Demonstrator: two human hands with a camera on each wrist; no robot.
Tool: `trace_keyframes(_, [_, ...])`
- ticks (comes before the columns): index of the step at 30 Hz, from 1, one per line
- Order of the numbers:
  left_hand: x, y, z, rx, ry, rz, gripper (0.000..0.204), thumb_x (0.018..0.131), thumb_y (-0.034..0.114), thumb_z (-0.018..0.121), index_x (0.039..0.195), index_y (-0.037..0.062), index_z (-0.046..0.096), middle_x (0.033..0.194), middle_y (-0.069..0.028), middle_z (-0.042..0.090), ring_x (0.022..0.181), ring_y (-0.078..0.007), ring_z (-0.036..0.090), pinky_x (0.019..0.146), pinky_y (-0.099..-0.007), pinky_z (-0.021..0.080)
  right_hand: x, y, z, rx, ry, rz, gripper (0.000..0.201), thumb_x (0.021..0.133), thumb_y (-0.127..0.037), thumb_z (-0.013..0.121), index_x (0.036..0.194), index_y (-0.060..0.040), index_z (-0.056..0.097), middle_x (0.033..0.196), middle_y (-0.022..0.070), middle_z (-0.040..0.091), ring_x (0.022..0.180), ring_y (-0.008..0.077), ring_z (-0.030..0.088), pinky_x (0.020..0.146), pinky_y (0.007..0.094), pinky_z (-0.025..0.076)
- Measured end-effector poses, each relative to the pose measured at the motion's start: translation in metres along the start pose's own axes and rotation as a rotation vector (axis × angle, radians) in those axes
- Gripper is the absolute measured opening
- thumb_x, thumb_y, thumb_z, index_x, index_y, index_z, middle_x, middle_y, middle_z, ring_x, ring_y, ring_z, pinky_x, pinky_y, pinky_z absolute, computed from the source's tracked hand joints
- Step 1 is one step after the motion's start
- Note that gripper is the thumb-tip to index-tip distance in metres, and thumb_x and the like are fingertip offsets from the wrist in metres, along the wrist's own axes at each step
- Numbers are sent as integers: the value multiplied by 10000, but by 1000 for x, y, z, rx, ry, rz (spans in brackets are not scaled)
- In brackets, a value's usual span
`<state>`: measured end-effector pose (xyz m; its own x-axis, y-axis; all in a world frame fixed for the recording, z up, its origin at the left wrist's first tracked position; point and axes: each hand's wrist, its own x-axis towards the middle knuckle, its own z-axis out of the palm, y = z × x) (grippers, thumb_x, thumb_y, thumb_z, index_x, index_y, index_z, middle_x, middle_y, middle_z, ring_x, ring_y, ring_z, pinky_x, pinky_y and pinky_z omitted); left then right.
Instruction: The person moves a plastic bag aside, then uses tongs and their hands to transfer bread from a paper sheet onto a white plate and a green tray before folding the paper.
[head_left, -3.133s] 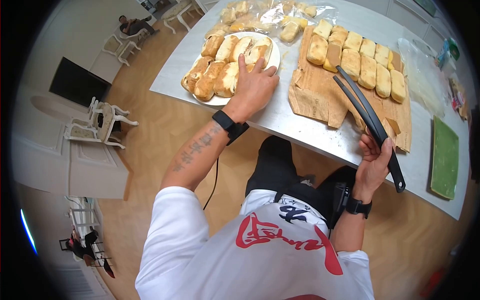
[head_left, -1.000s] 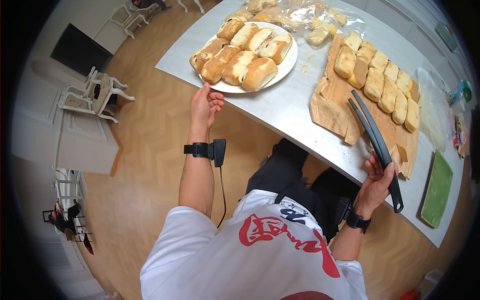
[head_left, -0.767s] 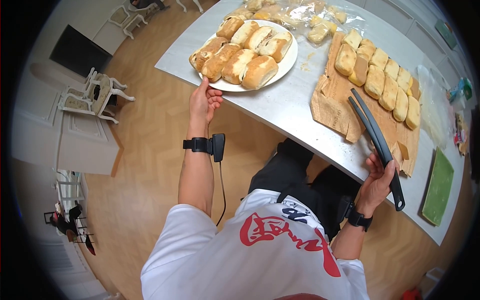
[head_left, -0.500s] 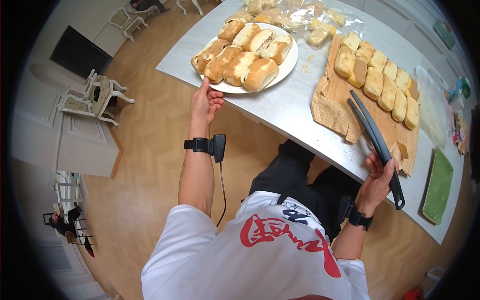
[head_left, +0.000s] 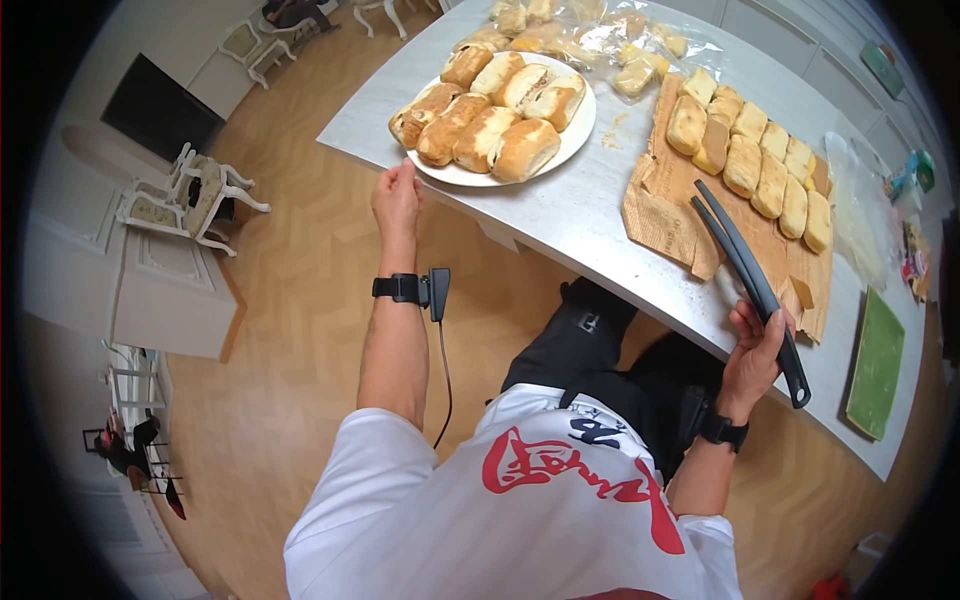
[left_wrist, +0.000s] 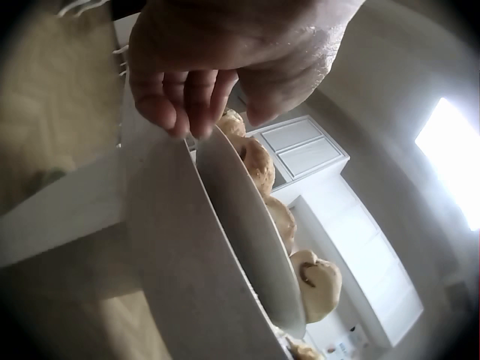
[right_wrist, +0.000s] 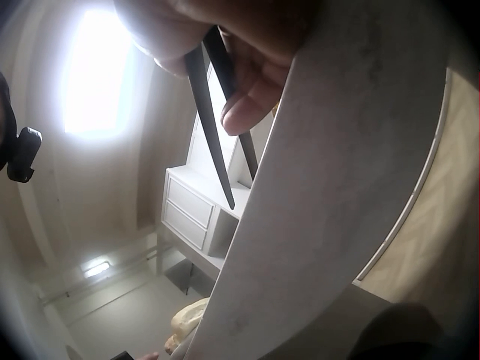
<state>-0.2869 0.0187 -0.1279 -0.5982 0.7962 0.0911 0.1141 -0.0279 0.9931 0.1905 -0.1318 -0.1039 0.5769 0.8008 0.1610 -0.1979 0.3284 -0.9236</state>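
Several browned rolls [head_left: 483, 135] lie in two rows on the white plate [head_left: 466, 179], near the table's left corner. My left hand [head_left: 398, 205] is at the plate's near rim; in the left wrist view its curled fingers [left_wrist: 180, 124] are on the underside and the thumb on the roll side, the exact contact partly hidden. Black tongs [head_left: 752, 285] are gripped in my right hand [head_left: 755, 362], their tips pointing up over the brown paper [head_left: 665, 225]. Paler rolls [head_left: 742, 165] stand in rows on that paper. In the right wrist view the tongs' arms [right_wrist: 214, 135] stand slightly apart.
Clear bags with more rolls [head_left: 635, 70] lie at the back of the table. On the right are a green tray [head_left: 875, 365] and a crumpled clear bag [head_left: 860, 215]. Chairs [head_left: 205, 195] stand on the floor to the left. Crumbs lie on the tabletop [head_left: 560, 215].
My left hand has gone from atop the rolls to the plate's near rim, and has turned so that its fingers show less. The tongs stay in my right hand; the head view has shifted.
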Motion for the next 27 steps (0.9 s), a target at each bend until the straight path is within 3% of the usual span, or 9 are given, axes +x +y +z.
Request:
trace_keyframes(1, [-1,4,1,113,95,149,458,903,338,674,1178,-16,579,977,-142,674,860,-183,661,700,-264,526,-1,0,1,-7,4,-2,351,996,-270,513,1170,35,528,991,161,652,817,220,683,734,294,575])
trace_keyframes(4, [-12,19,4,266,71,370,620,872,306,702,1361,-3,480,1311,-193,559,1224,-258,529,999,-351,435,-2,1,2,-26,4,-2,345,998,-260,512,1173,36,529,996,159,653,823,213,680,742,294,573])
trace_keyframes(5, [-13,24,4,228,2,349,713,864,298,708,1446,32,394,1467,-203,423,1368,-298,387,1115,-404,317,-2,0,2,-31,3,-5,342,998,-256,513,1175,36,528,998,158,653,825,211,678,744,295,572])
trace_keyframes(8, [-15,30,6,171,-84,332,804,871,341,706,1506,64,299,1544,-187,313,1430,-297,291,1135,-401,281,-2,1,1,-23,-17,-13,328,996,-240,521,1174,36,533,1001,156,651,827,208,678,743,298,570])
trace_keyframes(14, [2,20,4,182,-154,428,903,869,414,681,1525,10,209,1565,-217,248,1456,-306,234,1161,-378,230,-4,1,0,-22,-24,-36,324,992,-233,535,1169,37,539,1006,155,650,827,208,678,742,298,569])
trace_keyframes(17, [10,15,0,217,-159,461,925,850,430,694,1505,-27,228,1539,-254,274,1439,-331,264,1165,-393,231,-3,4,-2,-32,-20,-36,323,988,-226,532,1169,42,538,1014,160,648,822,210,677,739,302,568])
trace_keyframes(27, [17,5,-1,176,-161,503,786,878,342,683,1490,23,308,1525,-199,336,1420,-310,309,1144,-393,278,-3,3,1,-52,-20,-20,328,985,-243,536,1162,33,546,1011,157,655,816,204,675,734,303,565])
